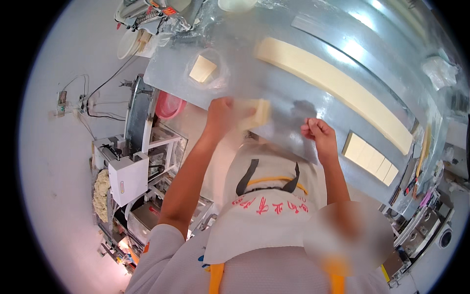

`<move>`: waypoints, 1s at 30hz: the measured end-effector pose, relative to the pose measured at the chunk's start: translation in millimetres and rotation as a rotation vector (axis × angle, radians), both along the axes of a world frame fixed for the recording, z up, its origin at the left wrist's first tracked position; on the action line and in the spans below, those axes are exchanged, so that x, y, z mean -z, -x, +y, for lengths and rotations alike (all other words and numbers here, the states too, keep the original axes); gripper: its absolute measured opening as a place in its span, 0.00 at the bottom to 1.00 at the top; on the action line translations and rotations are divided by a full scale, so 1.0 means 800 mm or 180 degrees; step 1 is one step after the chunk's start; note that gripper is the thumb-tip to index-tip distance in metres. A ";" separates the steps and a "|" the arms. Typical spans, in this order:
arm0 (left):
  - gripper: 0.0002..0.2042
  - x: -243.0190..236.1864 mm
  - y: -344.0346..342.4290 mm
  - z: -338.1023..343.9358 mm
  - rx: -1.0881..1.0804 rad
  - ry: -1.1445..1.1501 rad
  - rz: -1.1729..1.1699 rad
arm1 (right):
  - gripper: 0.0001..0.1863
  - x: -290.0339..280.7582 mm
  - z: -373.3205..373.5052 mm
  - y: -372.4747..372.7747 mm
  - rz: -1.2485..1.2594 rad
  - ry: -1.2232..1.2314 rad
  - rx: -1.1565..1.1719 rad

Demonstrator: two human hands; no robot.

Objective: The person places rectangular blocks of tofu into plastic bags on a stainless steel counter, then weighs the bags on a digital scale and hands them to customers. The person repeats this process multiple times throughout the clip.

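My left hand (223, 115) holds a pale square stack of dough sheets (257, 113) just above the near edge of the steel table (274, 78); the stack is blurred. My right hand (319, 134) hovers to its right with fingers curled in a loose fist, holding nothing I can see. A long pale dough strip (333, 83) runs diagonally across the table beyond both hands. A row of cut dough squares (370, 159) lies to the right of my right hand. Another dough square (202, 68) rests on a floured patch at the far left.
A red basin (169, 105) sits below the table's left edge. A white dough machine (128, 179) with a lump of dough (101, 193) stands on the left. A white bowl (236, 4) is at the table's far end. Tools lie along the right edge (422, 152).
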State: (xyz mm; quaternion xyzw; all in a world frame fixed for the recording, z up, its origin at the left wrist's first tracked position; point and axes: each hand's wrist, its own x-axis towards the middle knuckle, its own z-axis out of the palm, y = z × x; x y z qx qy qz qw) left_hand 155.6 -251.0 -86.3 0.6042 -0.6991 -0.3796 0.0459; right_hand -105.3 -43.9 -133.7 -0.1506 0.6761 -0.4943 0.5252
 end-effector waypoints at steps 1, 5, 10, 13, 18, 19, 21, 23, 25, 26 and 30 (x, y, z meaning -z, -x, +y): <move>0.12 -0.011 0.006 0.004 0.0161 0.0048 -0.0132 | 0.16 0.008 -0.004 0.006 -0.0027 0.0095 -0.0019; 0.14 -0.072 0.044 0.015 0.0571 0.0137 -0.0309 | 0.16 -0.001 -0.030 0.006 0.0046 0.0276 -0.0105; 0.17 -0.114 0.054 0.033 -0.0256 -0.1492 0.1602 | 0.31 -0.005 -0.090 -0.031 -0.2431 0.0864 -0.0087; 0.17 -0.083 0.043 0.023 0.0029 -0.1072 0.1205 | 0.39 -0.035 -0.109 -0.057 -0.3769 0.0572 -0.0077; 0.19 -0.060 0.014 0.003 -0.0143 -0.0803 0.0803 | 0.34 -0.021 -0.115 -0.089 -0.3086 0.0950 -0.0425; 0.19 -0.057 0.004 -0.003 -0.0151 -0.0763 0.0755 | 0.31 -0.029 -0.120 -0.092 -0.2785 0.0854 -0.0507; 0.20 -0.070 -0.008 -0.007 -0.0371 -0.1300 0.1509 | 0.27 -0.056 -0.130 -0.095 -0.2127 0.0647 -0.0608; 0.20 -0.089 -0.027 -0.019 -0.0609 -0.1899 0.2426 | 0.25 -0.100 -0.143 -0.094 -0.1433 0.0428 -0.0641; 0.21 -0.098 -0.056 -0.033 -0.0855 -0.2578 0.3484 | 0.22 -0.135 -0.153 -0.078 -0.1370 0.0677 -0.0575; 0.21 -0.077 -0.077 -0.043 -0.0911 -0.2460 0.3093 | 0.21 -0.143 -0.161 -0.068 -0.1427 0.0558 -0.0571; 0.19 0.029 -0.142 -0.053 -0.0262 -0.1632 0.1615 | 0.22 -0.155 -0.216 -0.049 0.0652 0.0020 -0.0779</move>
